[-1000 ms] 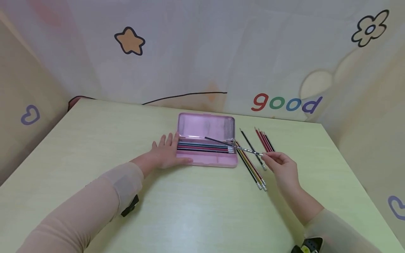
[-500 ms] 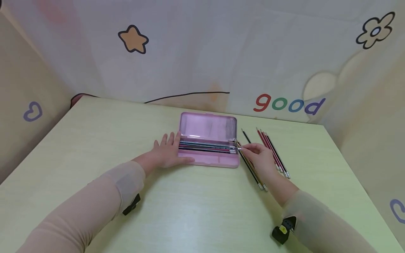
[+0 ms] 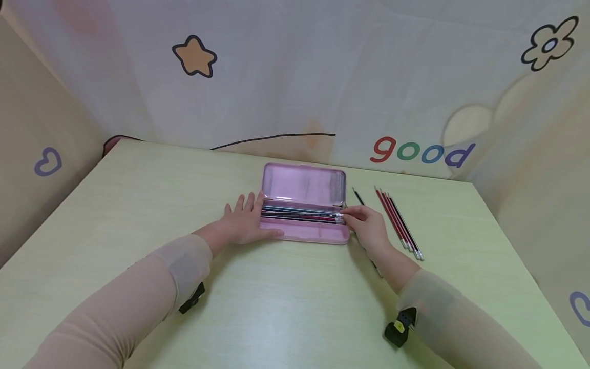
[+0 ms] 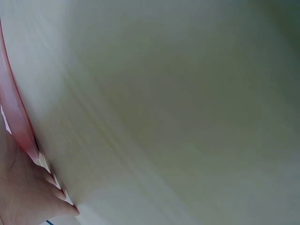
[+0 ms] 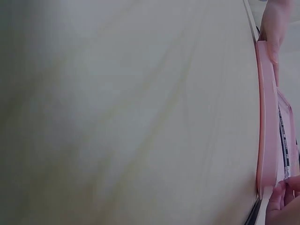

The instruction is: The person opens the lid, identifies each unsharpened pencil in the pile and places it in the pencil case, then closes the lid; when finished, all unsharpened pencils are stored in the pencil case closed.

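Pink pencil case (image 3: 304, 205); red, black pencils (image 3: 398, 223); pale green table (image 3: 276, 307); beige sleeves (image 3: 115, 307).

Case (image 3: 304, 205): pink plastic, smooth, slight gloss on open lid. Desk (image 3: 286, 307): pale green wood-grain laminate, satin sheen. Pencils (image 3: 398, 220) at 3 o'clock: lacquered, metal ferrules. Sleeves (image 3: 152, 287): matt beige cloth.

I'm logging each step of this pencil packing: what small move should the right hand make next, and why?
Probably let go and reach for the loose pencils on the table. The right hand is at the pink case, where its pencil seems to lie among the packed ones.
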A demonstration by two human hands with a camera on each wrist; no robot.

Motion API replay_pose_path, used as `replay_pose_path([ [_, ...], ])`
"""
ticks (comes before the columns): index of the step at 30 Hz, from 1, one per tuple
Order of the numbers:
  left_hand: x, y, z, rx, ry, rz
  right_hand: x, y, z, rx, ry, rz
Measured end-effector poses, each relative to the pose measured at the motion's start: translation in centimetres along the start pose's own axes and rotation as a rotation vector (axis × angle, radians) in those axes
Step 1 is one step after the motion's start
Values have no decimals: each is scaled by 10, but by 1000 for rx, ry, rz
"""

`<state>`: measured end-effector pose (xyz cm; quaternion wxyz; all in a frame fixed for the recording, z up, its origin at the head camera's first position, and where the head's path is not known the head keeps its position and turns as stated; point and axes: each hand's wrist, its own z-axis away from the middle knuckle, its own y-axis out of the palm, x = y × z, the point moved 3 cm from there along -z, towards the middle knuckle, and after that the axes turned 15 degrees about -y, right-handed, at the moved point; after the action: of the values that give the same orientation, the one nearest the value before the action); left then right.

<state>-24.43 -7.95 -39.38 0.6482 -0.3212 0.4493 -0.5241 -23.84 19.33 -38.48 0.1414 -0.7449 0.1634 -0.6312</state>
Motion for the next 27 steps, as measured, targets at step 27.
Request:
replay_pose_path([
  [27, 1, 5, -7, -10, -18, -10, -13, -27, 15, -2, 69, -100],
])
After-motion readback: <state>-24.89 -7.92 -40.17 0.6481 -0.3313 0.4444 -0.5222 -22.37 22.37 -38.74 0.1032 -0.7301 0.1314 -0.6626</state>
